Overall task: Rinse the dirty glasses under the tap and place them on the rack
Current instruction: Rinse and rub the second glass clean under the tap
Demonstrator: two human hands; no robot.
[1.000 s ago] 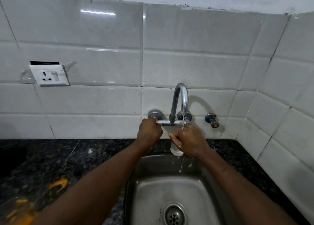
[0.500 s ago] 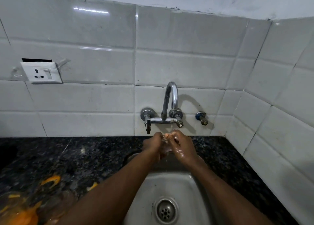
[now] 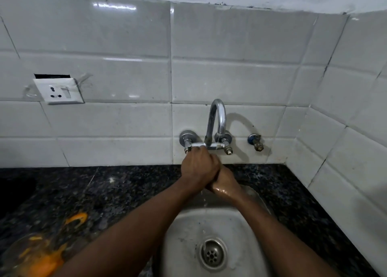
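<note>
We count one clear drinking glass smeared with orange (image 3: 31, 253), blurred, standing on the black speckled stone counter (image 3: 125, 188) left of the one steel sink (image 3: 184, 235) | one curved chrome wall tap (image 3: 216, 121), trickling | two hands: left hand (image 3: 196, 165) lapped over wet right hand (image 3: 225, 183) under the tap; we cannot tell what either grips

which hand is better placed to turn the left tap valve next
Left, probably. The left hand sits on top, just below the left valve of the tap. The right hand is lower and partly covered by it, over the sink.
</note>
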